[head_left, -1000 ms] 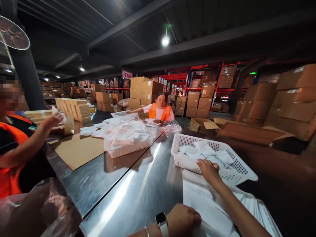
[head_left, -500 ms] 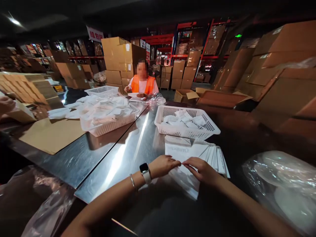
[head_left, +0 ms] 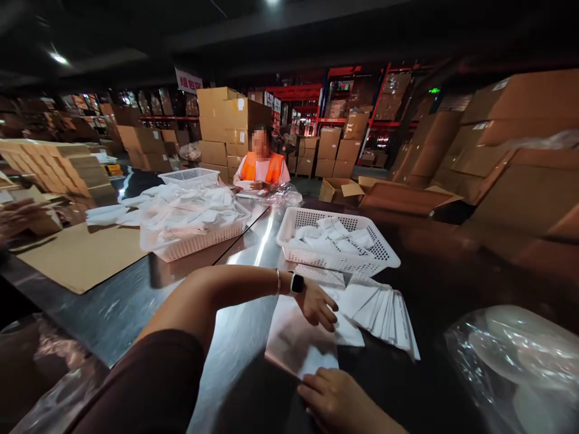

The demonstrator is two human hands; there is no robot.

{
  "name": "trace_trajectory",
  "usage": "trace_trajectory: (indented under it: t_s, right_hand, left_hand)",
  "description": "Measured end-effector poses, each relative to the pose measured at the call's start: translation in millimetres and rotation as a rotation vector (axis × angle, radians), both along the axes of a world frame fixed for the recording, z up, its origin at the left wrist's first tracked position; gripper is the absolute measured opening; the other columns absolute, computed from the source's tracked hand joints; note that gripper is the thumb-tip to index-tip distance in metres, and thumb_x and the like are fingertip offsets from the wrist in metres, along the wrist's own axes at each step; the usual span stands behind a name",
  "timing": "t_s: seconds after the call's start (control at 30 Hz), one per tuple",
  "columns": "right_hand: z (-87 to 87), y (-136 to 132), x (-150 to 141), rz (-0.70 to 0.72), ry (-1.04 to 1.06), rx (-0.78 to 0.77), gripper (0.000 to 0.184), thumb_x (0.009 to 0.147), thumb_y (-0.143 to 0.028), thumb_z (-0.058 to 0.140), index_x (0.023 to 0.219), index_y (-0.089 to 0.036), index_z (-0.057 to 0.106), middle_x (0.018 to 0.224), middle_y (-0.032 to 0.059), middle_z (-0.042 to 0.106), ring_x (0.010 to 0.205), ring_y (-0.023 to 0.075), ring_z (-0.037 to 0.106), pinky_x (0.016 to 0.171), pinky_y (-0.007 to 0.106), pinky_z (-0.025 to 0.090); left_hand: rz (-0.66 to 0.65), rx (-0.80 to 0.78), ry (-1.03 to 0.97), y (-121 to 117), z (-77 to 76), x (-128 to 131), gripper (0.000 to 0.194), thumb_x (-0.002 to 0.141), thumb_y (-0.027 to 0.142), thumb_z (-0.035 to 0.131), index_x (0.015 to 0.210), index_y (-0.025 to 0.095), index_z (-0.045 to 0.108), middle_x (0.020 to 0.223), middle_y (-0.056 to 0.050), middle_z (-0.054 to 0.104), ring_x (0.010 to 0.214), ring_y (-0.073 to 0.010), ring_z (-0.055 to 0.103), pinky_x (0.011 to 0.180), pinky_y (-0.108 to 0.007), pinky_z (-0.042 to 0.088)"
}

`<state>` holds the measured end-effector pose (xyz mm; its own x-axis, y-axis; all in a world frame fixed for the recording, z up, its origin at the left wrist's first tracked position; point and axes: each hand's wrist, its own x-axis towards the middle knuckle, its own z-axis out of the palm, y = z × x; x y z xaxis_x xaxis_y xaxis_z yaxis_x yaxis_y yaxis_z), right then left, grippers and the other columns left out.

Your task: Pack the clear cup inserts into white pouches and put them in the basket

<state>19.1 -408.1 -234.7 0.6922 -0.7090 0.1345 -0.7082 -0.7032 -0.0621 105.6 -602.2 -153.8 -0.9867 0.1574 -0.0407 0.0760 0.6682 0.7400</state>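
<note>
A flat white bag, its surface partly in shadow, lies on the dark tabletop before me. My left hand, with a watch and bracelet at the wrist, reaches across above it, fingers apart and holding nothing. At the bag's near edge, my right hand has its fingers curled and gripping the corner; its thumb is hidden. Right of the bag a stack of flat white bags is fanned out. Behind these stands a white perforated basket holding folded white packets with dark lettering.
A second white basket at the left is heaped with white packets. Beside it lies a cardboard sheet. Clear plastic wrapping sits at the right. Across the table sits a person in an orange vest; cartons rise behind.
My hands, close together before, have come apart: the left has swung out over the bag, the right has drawn back toward me at its near edge. The view has tilted up slightly.
</note>
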Motion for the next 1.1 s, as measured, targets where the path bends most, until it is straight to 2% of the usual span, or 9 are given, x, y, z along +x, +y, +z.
trace_trajectory:
  t_s: [0.17, 0.27, 0.37, 0.47, 0.6, 0.73, 0.83, 0.97, 1.1]
  right_hand:
    - [-2.1, -21, 6, -0.169, -0.024, -0.175, 0.018, 0.084, -0.016, 0.052, 0.1, -0.02, 0.06, 0.082, 0.0026, 0.068, 0.068, 0.0172, 0.062, 0.057, 0.029, 0.04]
    - [14.5, -33, 10, -0.056, -0.084, -0.451, 0.014, 0.081, -0.009, 0.051, 0.086, -0.018, 0.06, 0.066, 0.0006, 0.063, 0.055, 0.0153, 0.056, 0.05, 0.03, 0.033]
    - [35.6, -23, 23, 0.191, -0.154, -0.721, 0.017, 0.085, -0.005, 0.048, 0.089, -0.014, 0.063, 0.067, 0.0026, 0.064, 0.054, 0.0154, 0.056, 0.05, 0.031, 0.032]
    - [53.1, -2, 33, 0.132, -0.165, -0.659, 0.022, 0.092, -0.009, 0.043, 0.097, -0.01, 0.064, 0.066, 0.0032, 0.064, 0.05, 0.0143, 0.056, 0.046, 0.031, 0.031]
    - [60.2, 29, 31, -0.038, -0.205, -0.575, 0.027, 0.097, -0.013, 0.04, 0.106, -0.005, 0.064, 0.052, -0.0013, 0.058, 0.039, 0.0124, 0.052, 0.037, 0.033, 0.028]
    - [51.3, 71, 33, -0.133, -0.555, -0.402, 0.024, 0.096, -0.012, 0.041, 0.108, -0.012, 0.062, 0.059, -0.0021, 0.065, 0.045, 0.01, 0.06, 0.043, 0.025, 0.043]
    - [36.9, 97, 41, -0.324, -0.693, -0.366, 0.023, 0.099, -0.019, 0.042, 0.101, -0.018, 0.065, 0.072, -0.0007, 0.073, 0.054, 0.0099, 0.067, 0.052, 0.019, 0.052]
    - [23.8, 104, 25, -0.516, -0.683, -0.361, 0.024, 0.098, -0.025, 0.046, 0.099, -0.021, 0.069, 0.085, -0.0007, 0.076, 0.071, 0.0125, 0.072, 0.064, 0.017, 0.058]
    - [33.1, 105, -60, -0.796, -0.487, -0.558, 0.034, 0.096, -0.035, 0.042, 0.092, -0.021, 0.074, 0.085, 0.0047, 0.076, 0.066, 0.0194, 0.072, 0.056, 0.029, 0.058]
  left_hand:
    - [0.02, 0.057, 0.007, -6, -18.1, -12, 0.035, 0.075, 0.036, 0.076, 0.045, 0.029, 0.058, 0.075, -0.002, 0.072, 0.079, -0.0158, 0.069, 0.086, -0.028, 0.054]
    - [0.05, 0.056, -0.022, -7, -13.1, 0, 0.031, 0.074, 0.032, 0.078, 0.048, 0.029, 0.06, 0.079, 0.001, 0.073, 0.083, -0.0141, 0.07, 0.085, -0.024, 0.054]
    - [-0.233, -0.199, -0.046, -2, 2.7, 18, 0.027, 0.073, 0.013, 0.074, 0.055, 0.03, 0.063, 0.089, 0.002, 0.074, 0.097, -0.0134, 0.067, 0.097, -0.024, 0.047]
    - [-0.35, -0.646, 0.029, 14, 15.0, 46, 0.025, 0.085, 0.01, 0.06, 0.069, 0.027, 0.066, 0.079, -0.003, 0.071, 0.088, -0.0158, 0.065, 0.088, -0.03, 0.048]
    - [0.018, -1.049, 0.023, 58, 16.3, 97, 0.024, 0.091, 0.006, 0.048, 0.078, 0.018, 0.065, 0.067, -0.005, 0.066, 0.067, -0.0177, 0.061, 0.061, -0.03, 0.041]
    - [0.596, -1.005, -0.123, 126, 1.5, 138, 0.02, 0.089, 0.004, 0.047, 0.082, 0.014, 0.063, 0.075, -0.006, 0.067, 0.066, -0.0183, 0.062, 0.061, -0.029, 0.04]
    - [0.902, -0.901, -0.156, 175, -21.2, 142, 0.02, 0.087, 0.003, 0.047, 0.085, 0.016, 0.062, 0.077, -0.004, 0.066, 0.069, -0.0197, 0.063, 0.063, -0.031, 0.045]
    - [1.048, -0.805, 0.058, 202, -40.5, 120, 0.019, 0.085, 0.004, 0.051, 0.08, 0.019, 0.062, 0.086, -0.004, 0.065, 0.08, -0.0222, 0.062, 0.07, -0.035, 0.051]
    - [0.958, -0.702, 0.303, 180, -14.2, 94, 0.018, 0.085, 0.003, 0.053, 0.083, 0.018, 0.062, 0.114, -0.006, 0.065, 0.095, -0.0196, 0.064, 0.081, -0.032, 0.053]
